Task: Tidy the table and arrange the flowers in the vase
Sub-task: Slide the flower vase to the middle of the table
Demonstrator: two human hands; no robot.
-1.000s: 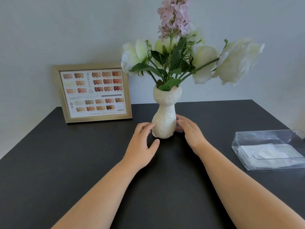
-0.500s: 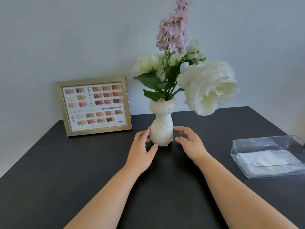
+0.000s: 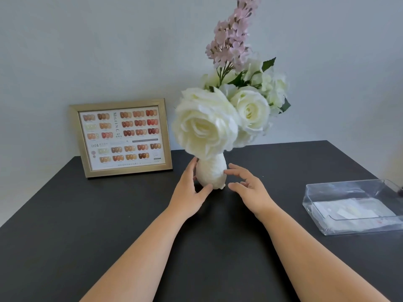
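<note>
A white bumpy vase (image 3: 212,173) stands on the black table (image 3: 65,225) near its back edge. It holds white roses, the largest rose (image 3: 202,125) facing me and hiding the vase's neck, and a tall pink flower spike (image 3: 231,38). My left hand (image 3: 187,197) holds the vase's base, fingers along its left side and thumb against its front foot. My right hand (image 3: 250,192) hovers at the vase's right side with fingers spread, the index tip at or just off the surface.
A gold picture frame (image 3: 122,137) with a colour chart leans against the wall, left of the vase. A clear plastic box (image 3: 353,205) with white papers inside sits at the right edge of the table.
The vase has turned: the big rose swung from the right round to the front left. My view has tipped up slightly. The right hand has loosened off the vase.
</note>
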